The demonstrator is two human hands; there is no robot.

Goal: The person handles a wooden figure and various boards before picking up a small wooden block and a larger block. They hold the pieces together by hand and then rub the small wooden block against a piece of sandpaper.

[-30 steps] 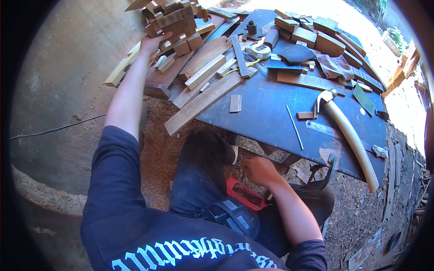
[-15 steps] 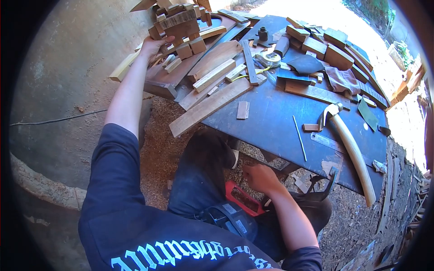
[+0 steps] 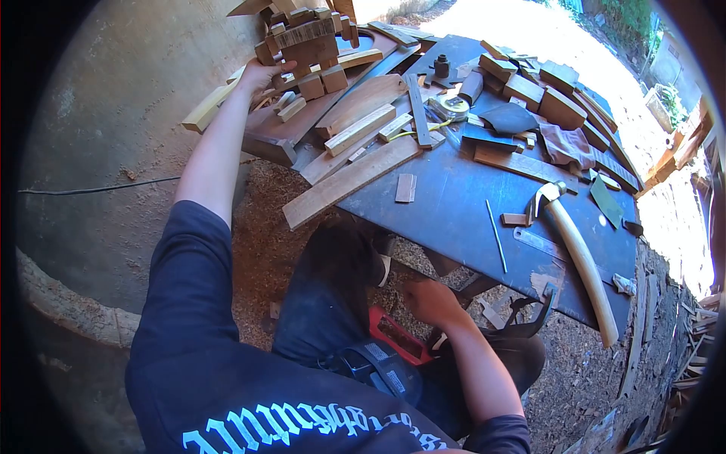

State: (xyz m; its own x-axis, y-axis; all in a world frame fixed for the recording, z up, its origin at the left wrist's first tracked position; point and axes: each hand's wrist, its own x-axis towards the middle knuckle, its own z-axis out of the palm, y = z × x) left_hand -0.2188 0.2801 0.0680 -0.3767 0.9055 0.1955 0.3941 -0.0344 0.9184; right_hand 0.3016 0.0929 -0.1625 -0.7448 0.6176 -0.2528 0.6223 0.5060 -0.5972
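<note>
At the upper left, my left hand (image 3: 266,74) reaches to a wooden assembly (image 3: 306,47) made of small blocks, its fingers at the lower left side and partly hidden behind the wood. My right hand (image 3: 432,301) hangs over my lap near the table's front edge, fingers curled closed; whether anything is inside cannot be made out. Just below it lies a red tool (image 3: 399,337) with a black body (image 3: 378,367) between my legs.
The blue table (image 3: 454,219) bears a hammer (image 3: 578,250), a metal ruler (image 3: 541,242), a tape measure (image 3: 450,107), a long plank (image 3: 352,181) and several wood blocks (image 3: 563,110). A cable (image 3: 106,188) runs along the left wall.
The view has shifted slightly, so the table's right side and hammer appear a little further left. Both hands keep nearly the same places and poses.
</note>
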